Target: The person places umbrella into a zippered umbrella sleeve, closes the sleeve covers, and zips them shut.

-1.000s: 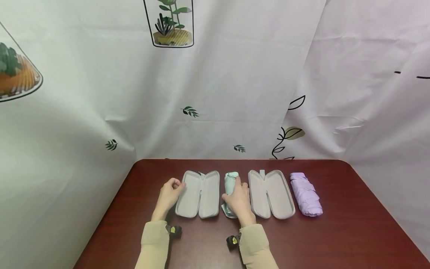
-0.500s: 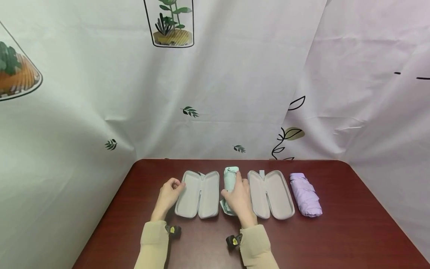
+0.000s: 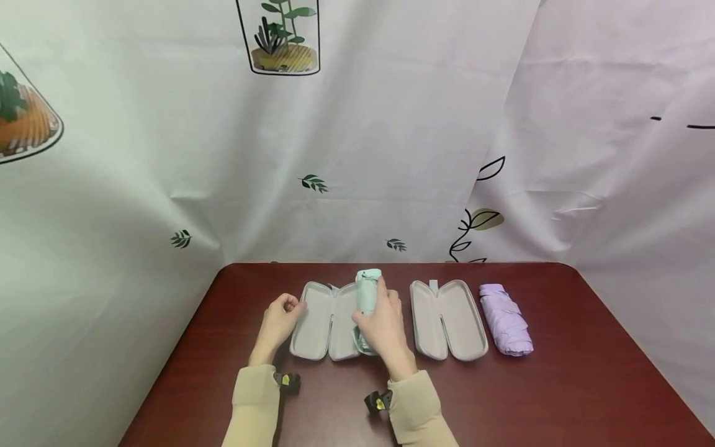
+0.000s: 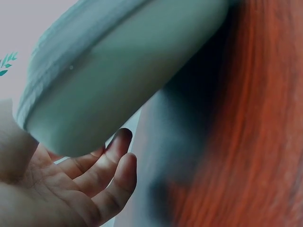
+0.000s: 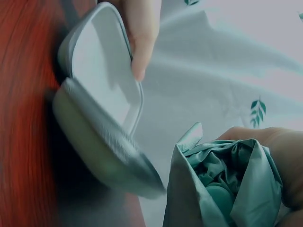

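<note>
My right hand (image 3: 385, 326) grips a rolled mint-green folding umbrella (image 3: 367, 292) over the right half of an unfolded pale grey zip case (image 3: 315, 326). The right wrist view looks at the umbrella's end (image 5: 220, 184), with loose gathered fabric and a round green piece inside. At that case's left rim is my left hand (image 3: 279, 320); its thumb (image 5: 141, 61) lies on the rim in the right wrist view. From the left wrist view, the case (image 4: 118, 80) stands in front of my left hand's curled fingers (image 4: 106, 179), and its thumb is hidden there.
A second grey zip case (image 3: 463, 323) lies unfolded to the right, with a rolled lilac umbrella (image 3: 506, 320) beyond it. All rest on a dark red-brown table (image 3: 335, 410). Behind hangs a pale curtain (image 3: 391, 136) printed with leaves.
My right hand has lifted the mint umbrella from between the two cases and carried it left, over the left case. My left hand stays at that case's rim.
</note>
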`<state>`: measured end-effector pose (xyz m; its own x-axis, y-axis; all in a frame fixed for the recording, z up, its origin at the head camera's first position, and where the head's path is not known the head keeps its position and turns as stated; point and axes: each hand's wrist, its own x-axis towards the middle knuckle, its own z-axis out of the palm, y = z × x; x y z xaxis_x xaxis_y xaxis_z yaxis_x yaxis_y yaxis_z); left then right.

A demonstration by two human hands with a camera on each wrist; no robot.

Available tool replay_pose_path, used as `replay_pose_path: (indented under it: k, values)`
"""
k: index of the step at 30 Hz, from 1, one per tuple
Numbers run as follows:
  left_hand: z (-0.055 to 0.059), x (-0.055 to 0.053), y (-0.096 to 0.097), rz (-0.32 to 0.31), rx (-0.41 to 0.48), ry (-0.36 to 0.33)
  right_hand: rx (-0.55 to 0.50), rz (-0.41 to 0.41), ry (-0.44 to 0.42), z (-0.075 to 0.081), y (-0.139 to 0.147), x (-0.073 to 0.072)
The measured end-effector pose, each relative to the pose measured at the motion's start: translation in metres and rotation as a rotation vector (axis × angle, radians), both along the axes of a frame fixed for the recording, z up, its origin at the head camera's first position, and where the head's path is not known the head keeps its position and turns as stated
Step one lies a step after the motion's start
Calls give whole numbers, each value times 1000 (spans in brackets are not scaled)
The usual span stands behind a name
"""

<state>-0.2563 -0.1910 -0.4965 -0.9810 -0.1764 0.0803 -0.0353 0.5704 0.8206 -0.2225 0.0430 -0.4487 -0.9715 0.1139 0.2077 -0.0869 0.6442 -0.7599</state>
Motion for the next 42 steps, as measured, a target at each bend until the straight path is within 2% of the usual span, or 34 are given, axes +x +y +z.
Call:
replay_pose_path:
  k: [10,18,25,32,42]
  values:
    - [2,1,0,4,-6,5,-3,50,-8,5,-28,-2]
    - [1,0,-1,0,-4,-1,-1,93,-22,0,-50,-2]
    - [2,1,-1,-20,-24,2,37,67,-39,-12,-55,-3]
    - [4,1,-1,-19,-15,8,61,52,5,-18,-53,-4]
    - [5,1,0,-21,-10,6,98,10,-30,-30,-51,-7]
